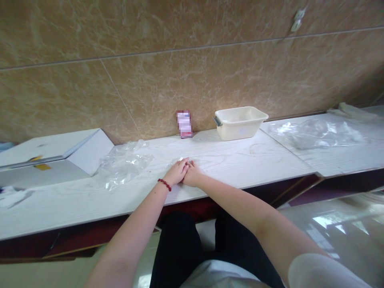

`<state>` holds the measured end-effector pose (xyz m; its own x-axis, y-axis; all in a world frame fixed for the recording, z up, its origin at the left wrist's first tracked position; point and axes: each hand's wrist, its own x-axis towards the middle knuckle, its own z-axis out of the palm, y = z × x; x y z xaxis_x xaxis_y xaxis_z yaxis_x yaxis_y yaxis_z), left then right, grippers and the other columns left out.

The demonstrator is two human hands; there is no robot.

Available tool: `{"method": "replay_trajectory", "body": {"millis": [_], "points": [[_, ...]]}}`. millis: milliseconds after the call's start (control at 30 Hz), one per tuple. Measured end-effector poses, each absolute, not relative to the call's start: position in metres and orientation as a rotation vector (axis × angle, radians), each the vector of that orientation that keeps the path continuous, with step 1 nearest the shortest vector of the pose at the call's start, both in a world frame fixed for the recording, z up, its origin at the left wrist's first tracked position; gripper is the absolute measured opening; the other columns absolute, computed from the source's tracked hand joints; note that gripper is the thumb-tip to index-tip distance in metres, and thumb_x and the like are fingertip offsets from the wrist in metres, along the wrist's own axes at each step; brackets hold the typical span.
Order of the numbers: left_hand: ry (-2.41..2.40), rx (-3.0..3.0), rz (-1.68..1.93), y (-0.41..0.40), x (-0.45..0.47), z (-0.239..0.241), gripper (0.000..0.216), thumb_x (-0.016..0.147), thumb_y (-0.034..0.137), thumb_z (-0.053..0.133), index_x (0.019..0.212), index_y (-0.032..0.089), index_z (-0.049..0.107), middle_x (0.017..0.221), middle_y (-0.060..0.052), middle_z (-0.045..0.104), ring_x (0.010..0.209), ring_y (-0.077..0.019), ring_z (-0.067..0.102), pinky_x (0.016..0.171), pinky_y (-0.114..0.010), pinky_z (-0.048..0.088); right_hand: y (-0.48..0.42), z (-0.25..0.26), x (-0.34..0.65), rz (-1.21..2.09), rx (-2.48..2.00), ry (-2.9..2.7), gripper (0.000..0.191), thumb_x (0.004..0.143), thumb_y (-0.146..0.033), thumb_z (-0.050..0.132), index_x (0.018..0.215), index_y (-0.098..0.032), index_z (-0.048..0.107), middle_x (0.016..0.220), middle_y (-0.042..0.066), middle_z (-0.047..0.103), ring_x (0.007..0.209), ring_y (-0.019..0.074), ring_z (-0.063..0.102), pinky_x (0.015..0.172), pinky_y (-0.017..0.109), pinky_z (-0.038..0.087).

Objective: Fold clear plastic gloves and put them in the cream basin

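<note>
My left hand (177,172), with a red bead bracelet (165,184) at the wrist, rests on the white wood-grain counter (231,164). My right hand (192,175) lies against it, and the fingers of both come together and overlap. A faint see-through glint, like thin clear plastic, shows by the fingertips. Whatever the fingers hold is hidden or too small to name. To the left of my hands lies a crumpled clear plastic bag (124,162). Behind them a phone-like upright rectangle (184,125), its face blurred, leans on the wall.
A cream plastic basin (240,126) with a grey handle stands against the marbled wall (162,88). At the left sits a white box (81,156) with a sloping lid. More clear plastic (318,134) lies on the right. The counter's front edge runs just before my legs.
</note>
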<state>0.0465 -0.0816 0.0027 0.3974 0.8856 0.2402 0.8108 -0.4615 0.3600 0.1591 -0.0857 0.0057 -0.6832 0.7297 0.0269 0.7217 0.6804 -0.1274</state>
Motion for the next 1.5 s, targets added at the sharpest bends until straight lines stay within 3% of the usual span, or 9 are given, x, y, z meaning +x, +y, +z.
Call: {"method": "replay_trajectory", "body": {"millis": [167, 333, 567, 733, 900, 1000, 1100, 1300, 1500], "points": [[1.650, 2.438, 0.425, -0.080, 0.036, -0.005, 0.049, 0.084, 0.036, 0.017, 0.125, 0.012, 0.027, 0.131, -0.009, 0.031, 0.121, -0.0172, 0.022, 0.098, -0.035, 0.019, -0.080, 0.005, 0.161, 0.264, -1.189, -2.709, 0.056, 0.076, -0.029, 0.034, 0.128, -0.011, 0.024, 0.132, 0.011, 0.025, 0.121, 0.0257, 0.019, 0.096, 0.046, 0.013], [1.731, 2.558, 0.250, -0.080, 0.026, -0.010, 0.052, 0.084, 0.038, 0.018, 0.126, 0.008, 0.026, 0.131, -0.011, 0.029, 0.121, -0.0182, 0.022, 0.099, -0.034, 0.016, -0.070, 0.001, 0.174, 0.306, -1.205, -2.563, 0.045, 0.077, -0.019, 0.029, 0.120, -0.015, 0.038, 0.125, 0.007, 0.038, 0.115, 0.0180, 0.032, 0.094, 0.036, 0.024], [1.730, 2.630, 0.086, -0.083, 0.019, -0.007, 0.064, 0.078, 0.053, 0.024, 0.127, 0.012, 0.026, 0.134, -0.011, 0.023, 0.123, -0.0221, 0.017, 0.099, -0.039, 0.012, -0.074, -0.005, 0.195, 0.042, -1.333, -2.590, 0.053, 0.080, -0.046, 0.026, 0.125, -0.018, 0.031, 0.132, 0.007, 0.027, 0.120, 0.0270, 0.020, 0.096, 0.043, 0.015], [1.698, 2.532, 0.210, -0.086, 0.003, -0.004, 0.063, 0.074, 0.053, 0.034, 0.125, 0.017, 0.030, 0.133, -0.011, 0.024, 0.123, -0.0238, 0.015, 0.098, -0.043, 0.009, -0.075, -0.005, 0.194, 0.024, -1.357, -2.631, 0.059, 0.079, -0.052, 0.021, 0.127, -0.018, 0.028, 0.133, 0.008, 0.024, 0.121, 0.0283, 0.017, 0.095, 0.045, 0.013], [1.813, 2.208, 0.738, -0.091, -0.023, 0.000, 0.042, 0.080, 0.032, 0.031, 0.118, 0.014, 0.038, 0.124, -0.012, 0.039, 0.118, -0.0192, 0.029, 0.097, -0.038, 0.021, -0.075, 0.004, 0.199, 0.078, -1.337, -2.582, 0.053, 0.082, -0.047, 0.023, 0.127, -0.020, 0.027, 0.133, 0.008, 0.024, 0.121, 0.0262, 0.016, 0.094, 0.045, 0.014], [1.927, 1.786, 1.007, -0.098, -0.034, 0.002, 0.036, 0.076, 0.023, 0.037, 0.109, 0.012, 0.044, 0.110, -0.014, 0.050, 0.100, -0.0186, 0.048, 0.087, -0.035, 0.036, -0.081, 0.015, 0.201, 0.102, -1.243, -2.569, 0.045, 0.081, -0.039, 0.032, 0.120, -0.018, 0.038, 0.126, 0.008, 0.035, 0.117, 0.0220, 0.026, 0.094, 0.039, 0.019], [1.817, 1.359, 1.124, -0.104, -0.029, 0.002, 0.035, 0.073, 0.019, 0.043, 0.107, 0.012, 0.043, 0.094, -0.011, 0.056, 0.082, -0.0149, 0.056, 0.076, -0.031, 0.044, -0.096, 0.024, 0.194, 0.099, -1.046, -2.680, 0.035, 0.078, -0.032, 0.039, 0.109, -0.017, 0.050, 0.115, 0.008, 0.047, 0.107, 0.0190, 0.039, 0.089, 0.033, 0.028], [1.738, 1.182, 1.166, -0.101, 0.001, 0.010, 0.040, 0.069, 0.016, 0.047, 0.108, 0.011, 0.039, 0.087, -0.009, 0.056, 0.074, -0.0116, 0.057, 0.067, -0.024, 0.045, -0.121, 0.025, 0.170, 0.010, -0.894, -2.808, 0.027, 0.076, -0.029, 0.044, 0.097, -0.015, 0.055, 0.101, 0.008, 0.056, 0.094, 0.0203, 0.048, 0.081, 0.032, 0.036], [1.815, 1.259, 1.145, -0.096, 0.014, 0.010, 0.039, 0.063, 0.012, 0.052, 0.101, 0.012, 0.044, 0.089, -0.008, 0.057, 0.074, -0.0136, 0.056, 0.065, -0.025, 0.044, -0.123, 0.018, 0.164, -0.025, -0.931, -2.816, 0.027, 0.082, -0.024, 0.034, 0.093, -0.012, 0.056, 0.094, 0.009, 0.058, 0.090, 0.0193, 0.051, 0.080, 0.033, 0.037]]}}
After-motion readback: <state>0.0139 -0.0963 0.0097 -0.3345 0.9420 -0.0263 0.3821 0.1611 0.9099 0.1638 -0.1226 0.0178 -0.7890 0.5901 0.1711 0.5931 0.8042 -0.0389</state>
